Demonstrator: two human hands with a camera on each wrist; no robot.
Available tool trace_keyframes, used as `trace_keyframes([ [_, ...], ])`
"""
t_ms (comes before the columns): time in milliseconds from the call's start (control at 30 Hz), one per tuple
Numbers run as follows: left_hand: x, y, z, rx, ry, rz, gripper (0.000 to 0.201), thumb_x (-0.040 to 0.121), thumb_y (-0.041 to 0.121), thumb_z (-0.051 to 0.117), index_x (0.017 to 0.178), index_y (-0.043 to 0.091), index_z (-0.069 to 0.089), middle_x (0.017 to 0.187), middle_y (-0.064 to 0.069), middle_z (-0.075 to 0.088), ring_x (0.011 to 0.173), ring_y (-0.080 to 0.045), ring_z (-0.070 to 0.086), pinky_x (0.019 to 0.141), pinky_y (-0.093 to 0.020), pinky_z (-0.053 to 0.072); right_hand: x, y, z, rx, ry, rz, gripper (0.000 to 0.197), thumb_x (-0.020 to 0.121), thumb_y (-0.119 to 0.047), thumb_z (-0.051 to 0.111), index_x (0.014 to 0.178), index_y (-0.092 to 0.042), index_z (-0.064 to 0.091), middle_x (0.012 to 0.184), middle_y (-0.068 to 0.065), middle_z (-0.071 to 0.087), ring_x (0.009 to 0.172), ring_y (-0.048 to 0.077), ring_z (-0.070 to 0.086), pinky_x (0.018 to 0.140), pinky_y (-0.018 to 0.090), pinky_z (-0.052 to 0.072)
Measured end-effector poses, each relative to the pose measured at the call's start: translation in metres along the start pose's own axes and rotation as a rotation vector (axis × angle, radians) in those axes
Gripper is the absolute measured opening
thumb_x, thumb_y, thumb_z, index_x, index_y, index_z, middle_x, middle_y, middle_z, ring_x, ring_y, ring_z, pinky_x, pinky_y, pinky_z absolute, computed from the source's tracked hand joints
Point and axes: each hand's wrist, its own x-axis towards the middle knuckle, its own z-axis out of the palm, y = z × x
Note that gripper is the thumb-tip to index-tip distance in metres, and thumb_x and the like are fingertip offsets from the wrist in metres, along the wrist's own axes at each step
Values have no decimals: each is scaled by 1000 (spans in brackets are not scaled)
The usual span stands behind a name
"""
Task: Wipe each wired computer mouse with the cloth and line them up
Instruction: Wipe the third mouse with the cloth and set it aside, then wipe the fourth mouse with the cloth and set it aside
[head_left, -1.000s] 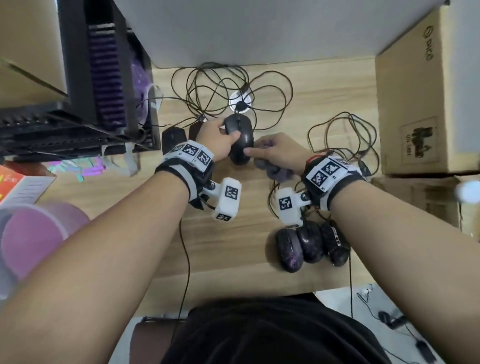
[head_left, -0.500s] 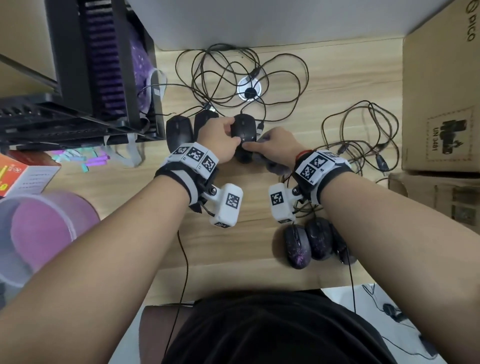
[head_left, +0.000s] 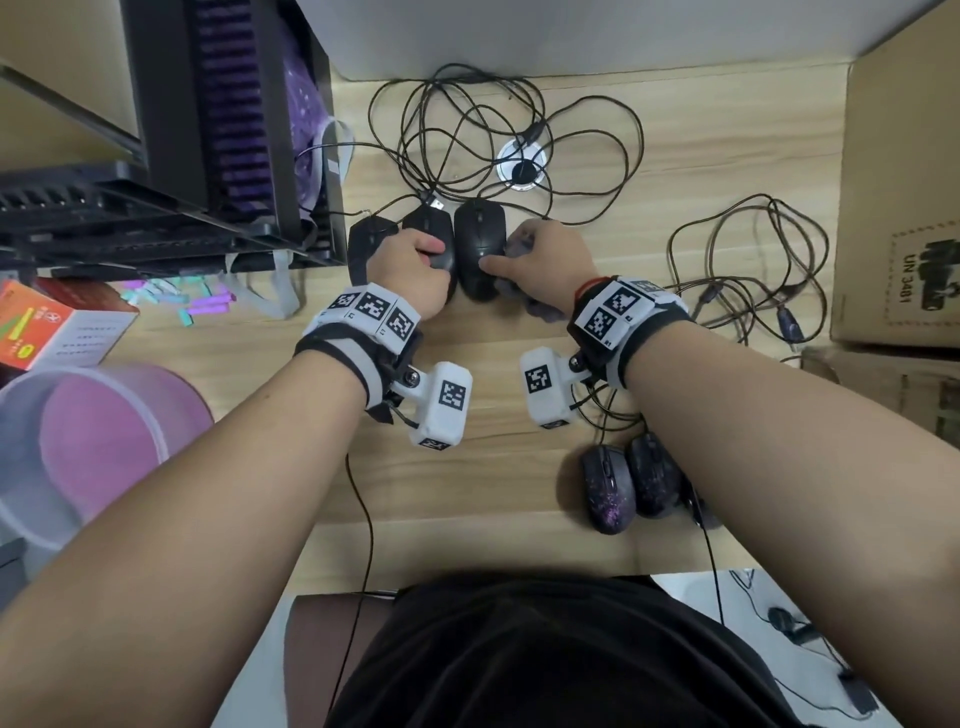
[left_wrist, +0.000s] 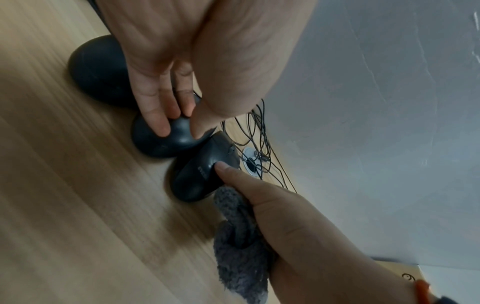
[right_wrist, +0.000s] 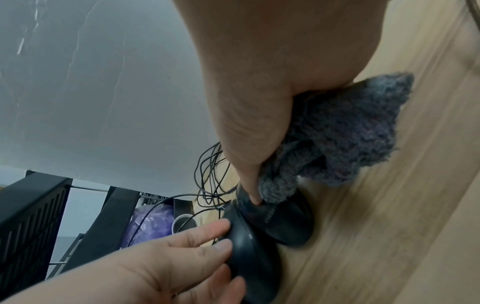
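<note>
Three black wired mice stand side by side at the back of the desk: the left mouse (head_left: 366, 244), the middle mouse (head_left: 434, 228) and the right mouse (head_left: 480, 244). My left hand (head_left: 415, 265) grips the middle mouse (left_wrist: 161, 144), thumb on one side and fingers on the other. My right hand (head_left: 545, 260) holds a bunched grey cloth (head_left: 540, 312) (right_wrist: 350, 133), and its thumb presses on the right mouse (left_wrist: 197, 176) (right_wrist: 285, 224). Three purple-speckled dark mice (head_left: 608, 488) sit near the front right, one partly hidden under my right forearm.
A black rack (head_left: 208, 130) stands at the back left, close to the row of mice. Cardboard boxes (head_left: 904, 182) fill the right side. Tangled cables (head_left: 493, 119) lie behind the mice, with more cables (head_left: 748, 270) at the right. A purple tub (head_left: 78, 441) sits front left.
The mouse that both hands held has been set down beside the other two black mice. My left hand moved onto the middle mouse; the right thumb stays on the right one.
</note>
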Motion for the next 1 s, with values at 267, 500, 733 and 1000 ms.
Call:
trace_keyframes([
  [267, 1, -1, -7, -89, -53, -33, 26, 87, 11, 70, 106, 29, 67, 92, 12, 56, 102, -23, 68, 95, -39, 58, -9, 1, -20, 209, 8, 56, 46, 83, -50, 70, 97, -8, 59, 59, -2, 67, 42, 25, 49, 43, 35, 46],
  [500, -23, 15, -14, -156, -63, 14, 24, 87, 11, 74, 102, 28, 67, 91, 9, 61, 103, -22, 67, 94, -42, 58, -25, 9, -44, 258, 35, 17, 55, 70, -71, 63, 86, -18, 56, 60, 0, 64, 56, 21, 56, 66, 39, 53],
  [733, -92, 21, 14, -103, -193, 21, 18, 85, 22, 77, 98, 28, 66, 102, 1, 74, 99, -22, 71, 93, -38, 59, -86, 29, -69, 144, 19, 0, 19, 84, -32, 64, 85, -13, 59, 83, 7, 61, 81, 23, 59, 78, 35, 48],
  [1000, -173, -19, 103, 5, -350, -119, 62, 73, 45, 83, 123, 18, 59, 117, -3, 68, 102, -25, 68, 97, -40, 55, -153, 122, -74, 124, -64, 61, 22, 79, -21, 72, 91, -8, 59, 79, 7, 62, 70, 17, 61, 67, 34, 51],
])
